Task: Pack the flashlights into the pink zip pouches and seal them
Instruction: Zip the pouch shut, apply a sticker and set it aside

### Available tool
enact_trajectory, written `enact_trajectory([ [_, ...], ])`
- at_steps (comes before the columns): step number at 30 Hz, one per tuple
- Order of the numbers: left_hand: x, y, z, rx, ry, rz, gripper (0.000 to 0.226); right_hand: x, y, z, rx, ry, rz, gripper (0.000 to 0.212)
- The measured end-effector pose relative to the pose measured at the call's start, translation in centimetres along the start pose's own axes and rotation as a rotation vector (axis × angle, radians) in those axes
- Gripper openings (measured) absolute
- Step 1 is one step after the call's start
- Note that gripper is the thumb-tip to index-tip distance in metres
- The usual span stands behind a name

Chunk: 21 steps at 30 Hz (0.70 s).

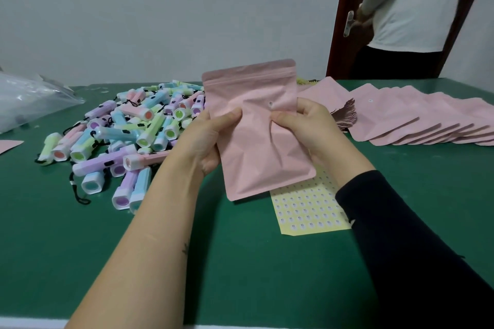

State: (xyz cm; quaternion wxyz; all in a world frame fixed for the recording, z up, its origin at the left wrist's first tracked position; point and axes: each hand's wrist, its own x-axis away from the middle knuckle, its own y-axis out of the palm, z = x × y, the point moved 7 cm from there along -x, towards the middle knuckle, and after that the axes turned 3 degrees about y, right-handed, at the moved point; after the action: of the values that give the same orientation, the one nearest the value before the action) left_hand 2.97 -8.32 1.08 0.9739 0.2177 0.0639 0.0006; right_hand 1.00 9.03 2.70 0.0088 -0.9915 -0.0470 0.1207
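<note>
Pink zip pouch (256, 125): held upright above the green table (240, 262), zip strip at top, body creased. Left hand (205, 141) grips its left edge, thumb on the front. Right hand (302, 125) pinches the front near a small round sticker (270, 102). Flashlights (128, 131): pastel heap on the table, left of the pouch. Further pink pouches (417, 117): overlapping row, right. Sticker sheet (304, 211): flat on the table beneath the held pouch.
</note>
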Motion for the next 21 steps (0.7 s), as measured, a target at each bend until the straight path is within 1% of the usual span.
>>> enact_trajectory([
  [3,-0.5,-1.0,0.1,0.049,0.006,0.122,0.038,0.2,0.4,0.8,-0.018,0.106,-0.101,0.003],
  [6,-0.9,-2.8,0.2,0.195,0.022,0.288,0.032,0.1,0.2,1.5,-0.028,0.169,-0.101,0.012],
  [9,-0.8,-4.1,0.0,0.361,0.015,0.390,0.020,0.0,0.5,1.8,-0.174,0.207,-0.100,0.012],
  [11,-0.8,-4.2,-0.2,0.445,0.019,0.401,0.009,0.2,1.7,2.4,-0.298,0.274,-0.144,0.013],
  [14,-0.8,-3.6,-0.9,0.513,-0.007,0.410,0.010,1.0,4.2,3.7,-0.450,0.374,-0.226,0.024],
  [16,-0.6,-2.9,-1.7,0.524,-0.052,0.409,0.012,1.4,5.6,4.2,-0.455,0.357,-0.261,0.028],
  [18,-0.3,-2.2,-2.4,0.533,-0.108,0.395,0.015,1.5,5.9,4.4,-0.425,0.316,-0.234,0.029],
  [21,0.2,-1.4,-2.7,0.484,-0.144,0.351,0.016,1.1,5.3,4.6,-0.423,0.313,-0.182,0.029],
])
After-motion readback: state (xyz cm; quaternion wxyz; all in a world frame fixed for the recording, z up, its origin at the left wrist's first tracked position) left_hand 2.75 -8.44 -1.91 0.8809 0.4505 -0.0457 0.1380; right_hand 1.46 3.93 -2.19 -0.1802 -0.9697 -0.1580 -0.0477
